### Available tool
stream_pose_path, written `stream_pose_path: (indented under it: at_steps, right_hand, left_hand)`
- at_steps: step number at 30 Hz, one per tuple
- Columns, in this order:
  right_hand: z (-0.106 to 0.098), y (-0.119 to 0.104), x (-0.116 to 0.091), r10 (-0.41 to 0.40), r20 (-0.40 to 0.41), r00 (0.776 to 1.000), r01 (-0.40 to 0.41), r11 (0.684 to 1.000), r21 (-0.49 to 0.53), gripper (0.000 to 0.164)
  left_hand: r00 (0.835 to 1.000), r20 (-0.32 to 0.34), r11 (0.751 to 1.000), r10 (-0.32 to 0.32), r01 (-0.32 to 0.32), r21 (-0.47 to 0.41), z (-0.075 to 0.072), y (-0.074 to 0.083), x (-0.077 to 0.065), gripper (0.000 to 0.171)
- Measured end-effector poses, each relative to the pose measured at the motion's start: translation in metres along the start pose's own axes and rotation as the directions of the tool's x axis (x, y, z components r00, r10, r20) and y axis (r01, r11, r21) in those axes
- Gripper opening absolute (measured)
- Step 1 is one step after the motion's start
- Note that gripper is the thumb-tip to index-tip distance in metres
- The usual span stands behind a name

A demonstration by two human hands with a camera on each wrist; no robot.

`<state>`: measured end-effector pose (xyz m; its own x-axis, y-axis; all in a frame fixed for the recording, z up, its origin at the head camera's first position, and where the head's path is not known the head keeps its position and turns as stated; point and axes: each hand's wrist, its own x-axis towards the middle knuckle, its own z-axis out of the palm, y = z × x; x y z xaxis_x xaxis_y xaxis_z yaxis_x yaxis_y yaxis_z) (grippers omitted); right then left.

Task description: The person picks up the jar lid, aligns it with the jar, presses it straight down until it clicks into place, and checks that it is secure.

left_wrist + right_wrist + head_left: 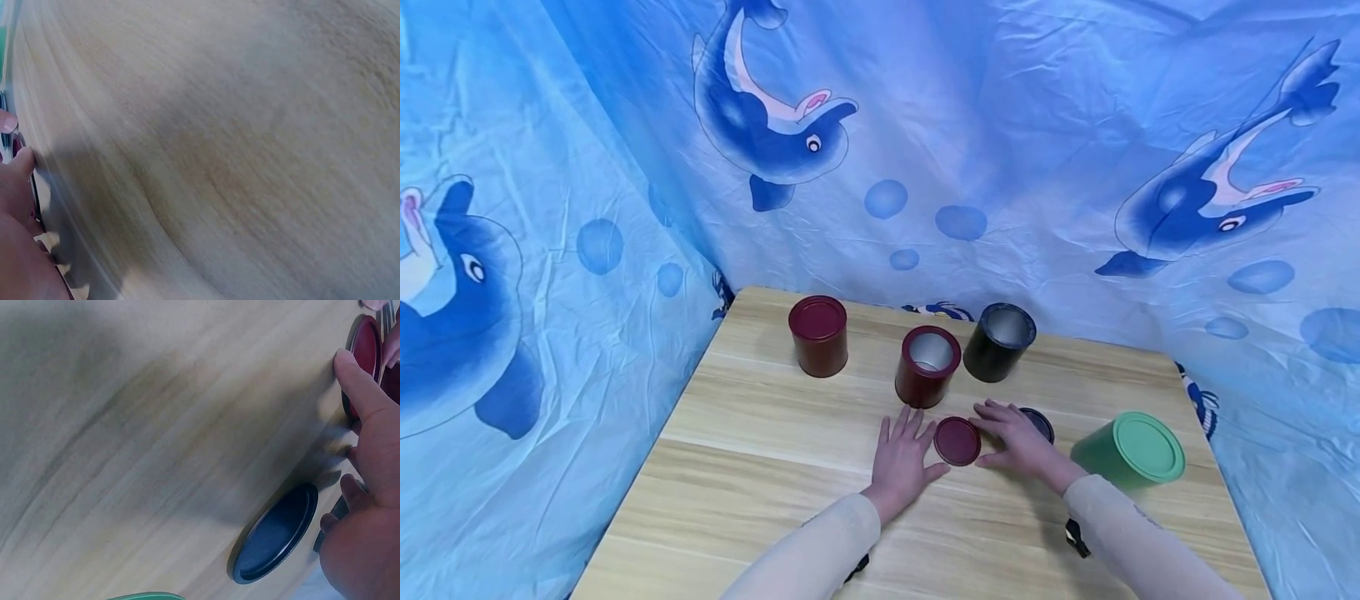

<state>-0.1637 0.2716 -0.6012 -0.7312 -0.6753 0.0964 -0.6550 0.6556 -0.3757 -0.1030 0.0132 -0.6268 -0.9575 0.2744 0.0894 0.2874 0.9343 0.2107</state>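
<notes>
Wood-grain table (737,467) held a dark red lid (957,441) just in front of the lidless red can (919,387), between left hand (898,467) and right hand (1021,440), both with fingers spread, no pinch visible; it looked light, stiff, probably slick, best taken by opposite rim edges.

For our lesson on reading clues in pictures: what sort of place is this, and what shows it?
Probably a makeshift tabletop workspace, though the wider room is hidden. The clues: a wood-grain table, blue dolphin-print fabric hung behind and beside it, and several canisters standing on top.
</notes>
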Motion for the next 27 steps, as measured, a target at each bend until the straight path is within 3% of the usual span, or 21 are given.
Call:
stream_pose_path:
  at_steps: [7, 27]
  right_hand:
    - [0.004, -0.005, 0.000, -0.008, 0.015, 1.000, 0.008, 1.000, 0.013, 0.069]
    - [0.012, -0.012, -0.005, 0.038, 0.015, 0.999, -0.038, 0.998, 0.048, 0.070]
  left_hand:
    - [0.998, -0.047, 0.998, 0.044, -0.042, 0.040, 0.003, -0.003, 0.001, 0.075]
    - [0.990, -0.082, 0.993, 0.118, -0.120, -0.009, 0.005, -0.013, -0.001, 0.073]
